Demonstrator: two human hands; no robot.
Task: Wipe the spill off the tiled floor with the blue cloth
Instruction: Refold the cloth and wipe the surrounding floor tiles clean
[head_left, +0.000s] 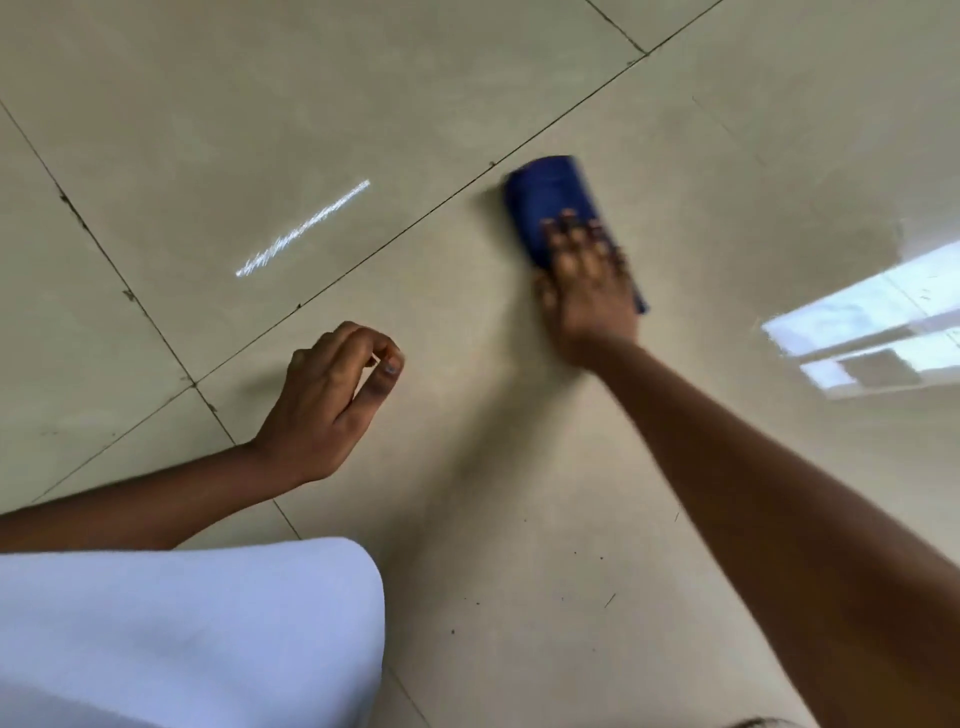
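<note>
A folded blue cloth (550, 200) lies flat on the beige tiled floor (467, 441), just right of a dark grout line. My right hand (587, 283) presses down on the cloth's near half with fingers spread, blurred by motion. My left hand (332, 400) hovers over the floor lower left, fingers loosely curled with thumb near fingertips, and it holds nothing. No clear puddle shows; the tile near the cloth looks faintly smeared.
A bright streak of reflected light (304, 228) lies on the tile to the left. A window reflection (872, 322) shines at the right edge. My knee in pale blue fabric (182, 634) fills the lower left. Small dark specks (587, 566) dot the near floor.
</note>
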